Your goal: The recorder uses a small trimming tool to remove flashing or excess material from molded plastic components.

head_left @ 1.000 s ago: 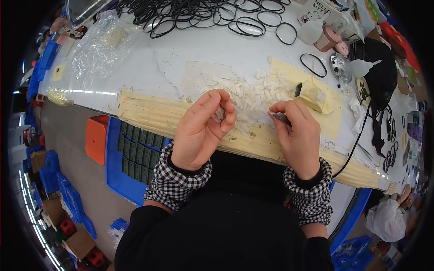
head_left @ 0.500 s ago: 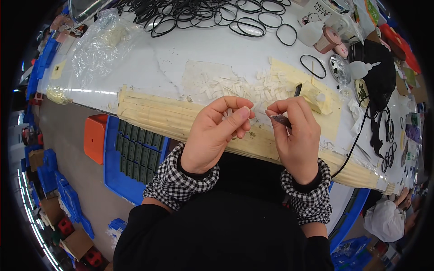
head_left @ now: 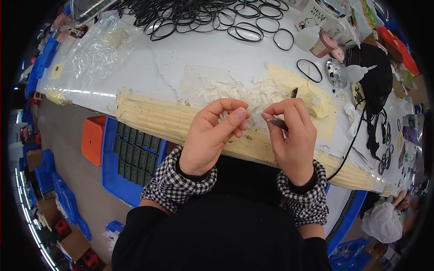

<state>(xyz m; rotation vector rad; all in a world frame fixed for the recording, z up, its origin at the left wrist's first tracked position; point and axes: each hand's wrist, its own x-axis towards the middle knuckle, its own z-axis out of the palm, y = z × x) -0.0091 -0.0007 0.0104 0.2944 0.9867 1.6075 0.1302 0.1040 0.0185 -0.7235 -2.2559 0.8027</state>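
Here, we look down on two bare hands raised over the near edge of a white counter point(head_left: 149, 67), their fingertips close but apart. In the right hand point(head_left: 294, 135), we see a narrow grip: thumb and forefinger pinch a small dark blade point(head_left: 278, 123), its shape partly covered by the fingers. The blade's long axis slants, its exposed end aimed leftward at the other hand and the rest running back toward the right palm. The right hand is plainly the nearer, since it holds the blade; the left hand point(head_left: 208, 135) lies just across a small gap. There, the thumb bends against curled fingers, and we cannot tell whether that grip holds anything. Just beyond both hands, we find a loose heap of pale strips point(head_left: 221, 91), scattered between a clear sheet point(head_left: 194, 77) and a yellow block point(head_left: 315, 101), which sits past the right hand. Yellow padding point(head_left: 153, 113) lines the counter's edge beneath the hands. Farther back, we note a tangle of black bands point(head_left: 181, 18) and, at left, a crumpled clear bag point(head_left: 101, 49).
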